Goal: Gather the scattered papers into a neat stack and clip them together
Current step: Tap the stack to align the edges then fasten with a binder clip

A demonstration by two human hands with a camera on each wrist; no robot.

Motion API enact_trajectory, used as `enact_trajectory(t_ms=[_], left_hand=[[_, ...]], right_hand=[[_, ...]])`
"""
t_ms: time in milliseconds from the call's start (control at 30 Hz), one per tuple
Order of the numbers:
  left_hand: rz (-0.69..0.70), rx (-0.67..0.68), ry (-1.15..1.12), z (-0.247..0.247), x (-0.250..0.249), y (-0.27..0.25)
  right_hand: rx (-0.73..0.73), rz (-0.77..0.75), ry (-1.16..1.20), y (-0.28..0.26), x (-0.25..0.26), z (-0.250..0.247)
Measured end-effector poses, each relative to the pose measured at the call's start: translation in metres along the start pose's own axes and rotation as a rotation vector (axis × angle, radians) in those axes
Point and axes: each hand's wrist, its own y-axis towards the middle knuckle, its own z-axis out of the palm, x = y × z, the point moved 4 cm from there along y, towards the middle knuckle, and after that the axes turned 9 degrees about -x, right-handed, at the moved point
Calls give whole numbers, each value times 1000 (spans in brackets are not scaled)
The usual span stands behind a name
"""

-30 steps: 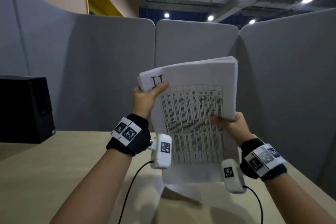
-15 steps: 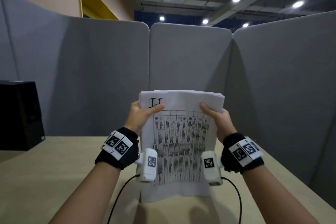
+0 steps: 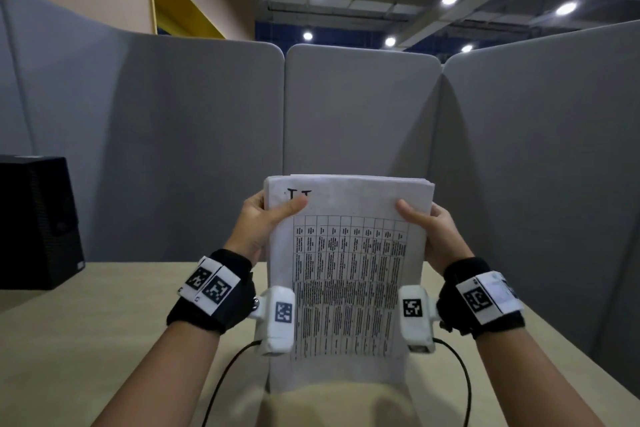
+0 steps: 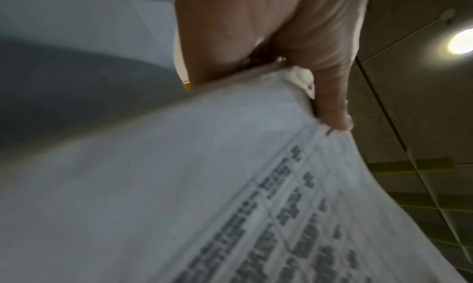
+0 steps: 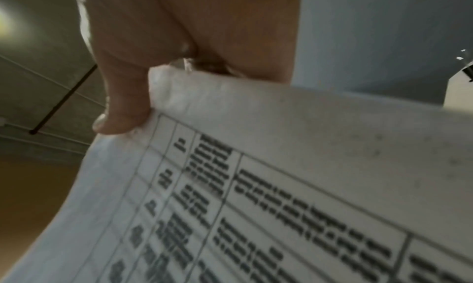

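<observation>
A thick stack of white papers [image 3: 346, 288] with a printed table on its front sheet stands upright, its bottom edge on or just above the table. My left hand [image 3: 266, 218] grips its upper left edge, thumb laid across the front sheet. My right hand [image 3: 429, 229] grips the upper right edge the same way. In the left wrist view the left hand's thumb [image 4: 330, 97] pinches the papers [image 4: 179, 186]. In the right wrist view the right hand's thumb [image 5: 122, 97] presses on the papers [image 5: 307, 166]. No clip shows in any view.
The light wooden table [image 3: 86, 322] runs under my arms. A black box [image 3: 38, 222] stands at its far left. Grey partition panels [image 3: 356, 114] wall in the back and both sides. Cables [image 3: 221, 385] hang from the wrist cameras.
The stack has come down from a raised, tilted position to upright and square in front of me. My right hand moved from its lower right edge to its upper right edge.
</observation>
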Motion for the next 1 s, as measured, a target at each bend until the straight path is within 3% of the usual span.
enact_trajectory(t_ms=[133, 267, 400, 500, 667, 833, 900, 1000], left_hand=[[-31, 69, 22, 3, 10, -6], [49, -28, -43, 1, 2, -6], [45, 1, -52, -10, -3, -5], [20, 52, 13, 7, -3, -14], [76, -130, -11, -2, -9, -9], [-78, -26, 66, -4, 5, -9], [-89, -66, 80, 2, 5, -9], [14, -142, 85, 10, -5, -11]], right_hand=[[-10, -30, -42, -2, -8, 7], [-88, -98, -4, 0, -7, 7], [-11, -80, -18, -6, -5, -3], [29, -64, -42, -7, -8, 4], [6, -58, -23, -3, -5, 3], [73, -26, -35, -4, -1, 3], [22, -52, -27, -3, -3, 10], [-86, -107, 5, 1, -2, 14]])
